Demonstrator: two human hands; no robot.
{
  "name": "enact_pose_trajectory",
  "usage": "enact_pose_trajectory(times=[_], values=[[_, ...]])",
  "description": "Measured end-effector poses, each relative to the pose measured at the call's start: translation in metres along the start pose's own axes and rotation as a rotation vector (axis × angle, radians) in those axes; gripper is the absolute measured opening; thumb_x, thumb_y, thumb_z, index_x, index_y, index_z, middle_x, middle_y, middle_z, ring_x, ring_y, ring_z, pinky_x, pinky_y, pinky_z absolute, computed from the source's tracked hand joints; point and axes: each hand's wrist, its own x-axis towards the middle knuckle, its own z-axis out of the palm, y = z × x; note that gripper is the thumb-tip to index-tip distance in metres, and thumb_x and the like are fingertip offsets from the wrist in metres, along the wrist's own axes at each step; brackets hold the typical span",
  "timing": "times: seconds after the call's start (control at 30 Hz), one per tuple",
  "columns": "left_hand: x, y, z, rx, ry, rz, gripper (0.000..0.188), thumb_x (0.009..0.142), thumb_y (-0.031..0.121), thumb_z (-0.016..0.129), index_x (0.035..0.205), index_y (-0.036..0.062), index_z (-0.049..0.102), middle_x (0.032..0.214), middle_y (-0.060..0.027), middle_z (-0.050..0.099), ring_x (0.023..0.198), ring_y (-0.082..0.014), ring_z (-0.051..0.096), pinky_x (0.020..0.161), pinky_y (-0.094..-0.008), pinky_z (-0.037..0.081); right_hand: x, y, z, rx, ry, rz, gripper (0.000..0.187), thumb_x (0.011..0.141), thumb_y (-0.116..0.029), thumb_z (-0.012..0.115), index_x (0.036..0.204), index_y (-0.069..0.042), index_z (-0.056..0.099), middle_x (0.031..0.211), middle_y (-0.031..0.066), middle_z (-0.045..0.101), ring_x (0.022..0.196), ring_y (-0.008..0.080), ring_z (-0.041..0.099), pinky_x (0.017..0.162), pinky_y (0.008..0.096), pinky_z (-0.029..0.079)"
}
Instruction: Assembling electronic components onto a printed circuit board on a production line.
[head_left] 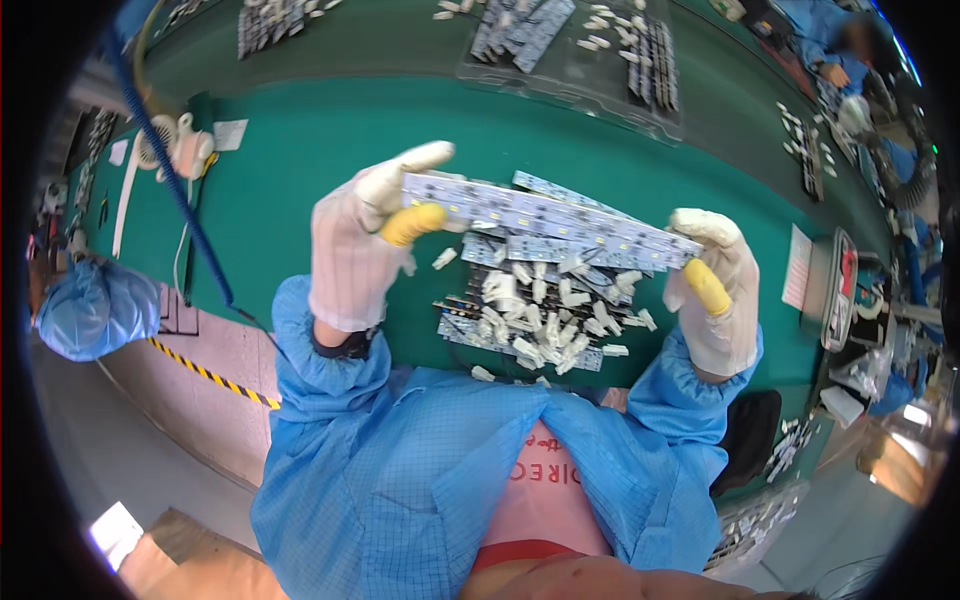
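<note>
Both my hands wear white gloves with a yellow cover on the thumb. Between them they hold a long pale LED circuit board strip, raised over the bench and sloping down to the right. My left hand grips its left end between thumb and fingers. At its right end, my right hand pinches the strip the same way. Beneath lies a pile of similar LED boards. Many small white plastic connectors are heaped over the boards nearest me, with a few loose ones around them.
A green mat covers the bench. Beyond it, a clear plastic tray carries boards and connectors on a dark belt. A blue coiled hose hangs at left near a small fan. Co-workers in blue sleeves sit left and far right.
</note>
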Motion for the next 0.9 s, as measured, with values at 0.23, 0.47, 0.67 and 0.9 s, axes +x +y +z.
enact_pose_trajectory(times=[0.23,0.47,0.67,0.9], values=[[0.012,-0.005,0.000,0.229,0.003,-0.054,0.039,0.091,0.013,0.057,0.128,0.0009,0.052,0.095,-0.0096,0.069,0.084,-0.0113,0.064,0.073,-0.0205,0.047,-0.009,-0.016,0.003,0.160,-0.119,0.115,0.058,0.081,-0.031,0.070,0.120,0.008,0.050,0.094,0.0130,0.062,0.059,0.0100,0.057,0.054,0.0192,0.043],[0.005,-0.015,0.003,-0.094,0.056,0.080,0.045,0.089,0.018,0.061,0.126,-0.0050,0.051,0.102,-0.0159,0.066,0.086,-0.0182,0.067,0.081,-0.0235,0.049,-0.004,-0.002,-0.008,0.080,-0.095,0.047,0.050,0.086,-0.027,0.064,0.120,0.007,0.049,0.094,0.0109,0.061,0.060,0.0094,0.056,0.055,0.0196,0.044],[-0.009,-0.015,-0.001,-0.205,-0.006,0.245,0.062,0.084,0.027,0.068,0.130,-0.0069,0.044,0.094,-0.0155,0.068,0.078,-0.0204,0.067,0.082,-0.0308,0.050,0.007,0.004,-0.004,-0.103,-0.019,0.050,0.048,0.089,-0.038,0.059,0.117,0.002,0.054,0.072,0.0035,0.058,0.058,0.0076,0.051,0.056,0.0205,0.039],[0.000,-0.021,0.007,-0.441,-0.169,0.185,0.030,0.094,0.025,0.054,0.100,-0.0038,0.057,0.076,-0.0158,0.067,0.072,-0.0203,0.068,0.100,-0.0406,0.041,0.015,0.031,-0.008,-0.114,0.019,0.089,0.046,0.090,-0.039,0.056,0.112,0.001,0.056,0.068,0.0045,0.058,0.063,0.0107,0.056,0.062,0.0212,0.044]])
